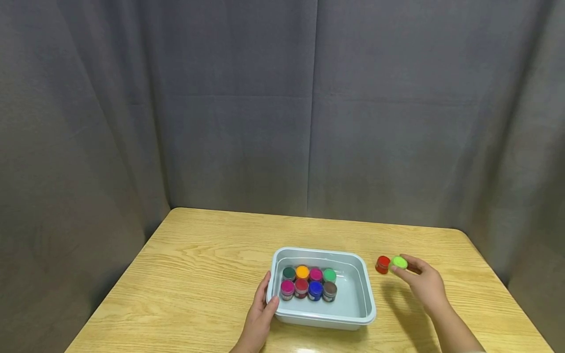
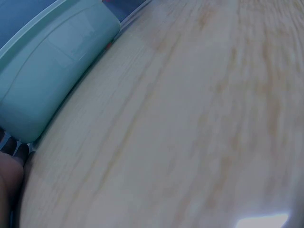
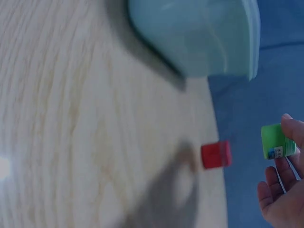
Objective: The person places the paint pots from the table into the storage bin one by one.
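My right hand (image 1: 425, 284) pinches a small light-green paint jar (image 1: 399, 263) between thumb and fingers. In the right wrist view the green jar (image 3: 274, 141) is raised off the table, its label partly visible. Just left of it in the head view, a red paint jar (image 1: 382, 264) stands on the table. My left hand (image 1: 259, 314) grips the left side of a pale blue plastic tub (image 1: 353, 321), thumb at the rim and fingers along the outer wall. Inside the tub, several capped paint jars (image 1: 315, 290) stand in two rows towards its left side.
The wooden table (image 1: 185, 279) carries the tub near its front edge. Grey curtains (image 1: 238, 122) hang behind the table and at both sides. The tub's right part shows bare floor beside the jars.
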The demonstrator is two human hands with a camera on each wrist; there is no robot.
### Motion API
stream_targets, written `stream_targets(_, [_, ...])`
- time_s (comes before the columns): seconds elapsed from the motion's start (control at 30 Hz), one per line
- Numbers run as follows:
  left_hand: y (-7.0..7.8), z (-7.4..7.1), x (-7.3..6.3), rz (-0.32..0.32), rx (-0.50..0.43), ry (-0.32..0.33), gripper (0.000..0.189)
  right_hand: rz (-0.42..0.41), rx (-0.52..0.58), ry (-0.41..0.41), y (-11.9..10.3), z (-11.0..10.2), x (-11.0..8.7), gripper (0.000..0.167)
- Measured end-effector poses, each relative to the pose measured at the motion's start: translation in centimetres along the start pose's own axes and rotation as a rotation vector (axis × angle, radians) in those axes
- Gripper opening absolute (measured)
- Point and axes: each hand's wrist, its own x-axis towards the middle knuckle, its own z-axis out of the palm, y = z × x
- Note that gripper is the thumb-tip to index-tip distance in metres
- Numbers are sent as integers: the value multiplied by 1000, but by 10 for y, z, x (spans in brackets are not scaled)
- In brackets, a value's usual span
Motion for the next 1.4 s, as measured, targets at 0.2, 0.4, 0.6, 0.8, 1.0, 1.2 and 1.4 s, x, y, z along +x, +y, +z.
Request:
stream_targets(0.2, [0,-1,0,11,5,1,62,-87,3,-1,-24,9,-11,70])
stream_targets(0.4, [0,0,0,26,10,2,61,-154,-17,-13,-39,20,-20,59])
stream_targets(0.6, [-1,0,0,22,2,-12,61,-184,11,-41,-50,33,-27,56])
stream_targets(0.8, [-2,0,0,14,7,0,61,-209,32,-95,-55,47,-29,55])
stream_targets(1.0, [-2,0,0,22,10,4,60,-207,75,-159,-60,65,-32,55])
stream_targets(1.2, [0,-1,0,34,-15,-11,61,-226,46,-217,-68,83,-33,45])
stream_targets(1.4, [-1,0,-1,47,-42,-17,61,-303,36,-296,-74,98,-33,43])
